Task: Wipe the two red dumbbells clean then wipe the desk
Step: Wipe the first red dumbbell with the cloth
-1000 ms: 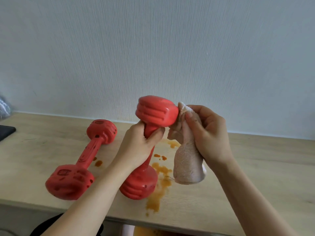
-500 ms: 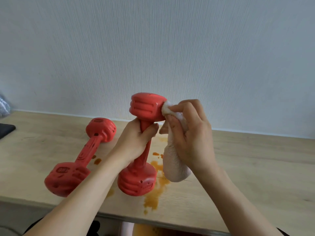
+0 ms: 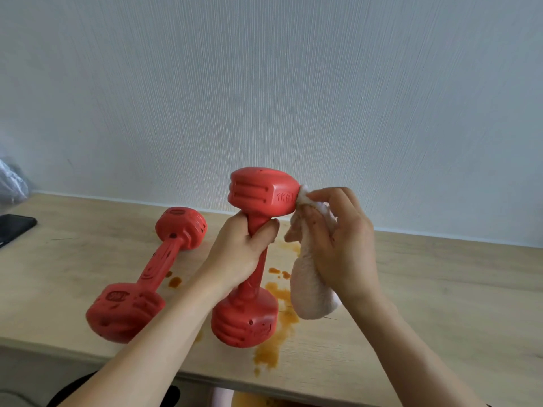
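My left hand [image 3: 241, 251] grips the handle of a red dumbbell [image 3: 258, 192] that stands nearly upright, its lower head on the wooden desk [image 3: 440, 289]. My right hand [image 3: 340, 242] holds a pale pink cloth [image 3: 308, 292] and presses its top corner against the right face of the dumbbell's upper head. The rest of the cloth hangs down below my palm. A second red dumbbell [image 3: 147, 274] lies on the desk to the left, speckled with dark spots. Orange-brown spill stains [image 3: 276, 342] spread over the desk around the upright dumbbell's base.
A black phone [image 3: 14, 227] lies at the desk's far left edge, with a grey bundle [image 3: 11, 183] behind it. A pale textured wall rises right behind the desk. The desk's front edge runs just below the dumbbells.
The dumbbell has been turned so its "1KG" face shows. My right hand has shifted slightly right, the cloth now touching the head's right edge.
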`<state>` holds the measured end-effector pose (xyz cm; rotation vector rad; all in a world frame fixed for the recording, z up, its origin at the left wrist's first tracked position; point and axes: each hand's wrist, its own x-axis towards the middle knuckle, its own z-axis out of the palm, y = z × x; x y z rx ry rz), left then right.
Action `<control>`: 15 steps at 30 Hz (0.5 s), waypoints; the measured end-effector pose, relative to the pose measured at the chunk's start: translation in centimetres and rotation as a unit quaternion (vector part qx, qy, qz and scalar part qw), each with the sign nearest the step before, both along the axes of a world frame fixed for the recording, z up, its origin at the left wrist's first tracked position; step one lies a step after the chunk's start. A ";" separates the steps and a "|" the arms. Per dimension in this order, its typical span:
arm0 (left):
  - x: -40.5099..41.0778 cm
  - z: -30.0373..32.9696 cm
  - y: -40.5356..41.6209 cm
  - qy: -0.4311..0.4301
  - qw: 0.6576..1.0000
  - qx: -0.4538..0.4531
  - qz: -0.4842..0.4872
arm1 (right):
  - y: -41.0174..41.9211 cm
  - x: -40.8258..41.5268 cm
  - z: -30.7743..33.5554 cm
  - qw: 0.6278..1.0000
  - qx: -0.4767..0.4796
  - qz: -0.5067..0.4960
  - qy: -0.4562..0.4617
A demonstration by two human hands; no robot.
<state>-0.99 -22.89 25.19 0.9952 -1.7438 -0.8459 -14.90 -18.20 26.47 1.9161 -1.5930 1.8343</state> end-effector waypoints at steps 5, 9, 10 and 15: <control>0.3 0.1 -0.2 0.015 1.000 0.008 0.016 | 0.8 1.9 1.0 0.997 -0.060 0.010 0.047; 0.2 0.0 -0.3 0.020 1.000 0.006 -0.001 | 0.6 1.8 1.3 0.998 -0.047 0.022 0.024; 0.1 0.0 -0.4 0.023 1.000 0.007 -0.008 | 0.4 1.6 1.3 0.999 -0.025 0.032 -0.003; 0.0 -0.2 0.0 0.033 0.998 -0.008 -0.062 | -0.5 0.0 1.3 0.984 0.103 0.062 -0.130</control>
